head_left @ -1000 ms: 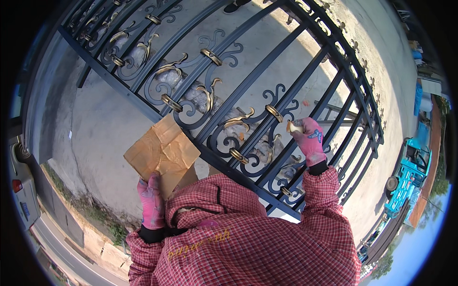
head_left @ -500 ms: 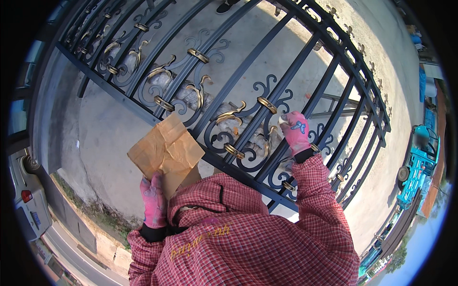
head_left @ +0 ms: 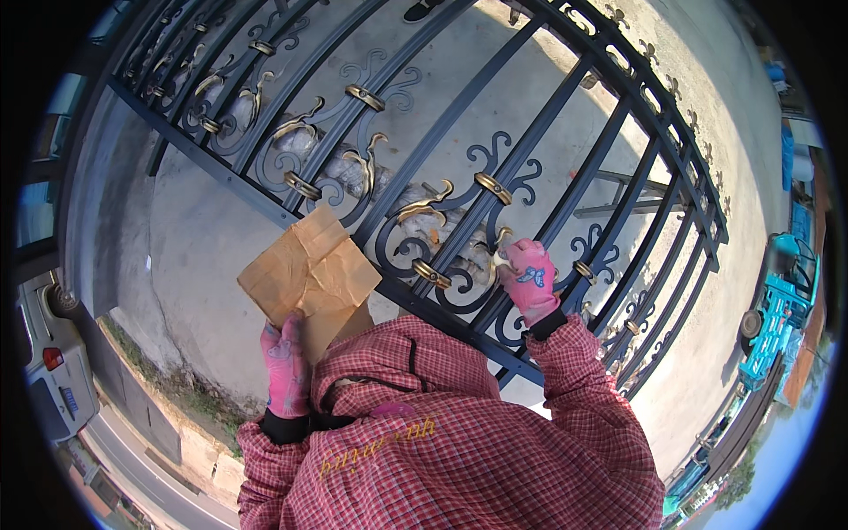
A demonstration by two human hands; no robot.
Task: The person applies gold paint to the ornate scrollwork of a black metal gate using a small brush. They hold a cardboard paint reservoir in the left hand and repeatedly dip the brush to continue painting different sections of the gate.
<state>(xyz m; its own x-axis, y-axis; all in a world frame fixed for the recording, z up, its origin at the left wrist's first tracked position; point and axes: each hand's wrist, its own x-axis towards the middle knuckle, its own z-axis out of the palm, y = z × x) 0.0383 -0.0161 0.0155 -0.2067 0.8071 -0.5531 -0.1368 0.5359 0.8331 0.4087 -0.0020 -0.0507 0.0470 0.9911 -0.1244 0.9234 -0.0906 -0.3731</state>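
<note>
My left hand (head_left: 284, 367), in a pink glove, is closed on the lower edge of a creased brown cardboard piece (head_left: 309, 274), which it holds up beside the railing. A dark metal railing panel (head_left: 477, 212) with scrolls and gold-coloured collars lies across the view in front of me. My right hand (head_left: 532, 281), also in a pink glove, has its fingers curled together at a gold-tipped scroll (head_left: 502, 243) on the panel. Something small and pale shows at those fingertips, but I cannot make out what it is.
Under the panel, a bundle in clear wrapping (head_left: 353, 172) lies on the concrete floor. A metal stand (head_left: 623, 194) is beneath the panel's right part. A dark shoe (head_left: 419, 12) shows at the top edge. A blue-green truck (head_left: 773, 309) is at far right, a white vehicle (head_left: 53, 362) at left.
My right hand has moved left and down, from beside an upright bar to the gold-tipped scroll. My left hand and the cardboard have hardly moved.
</note>
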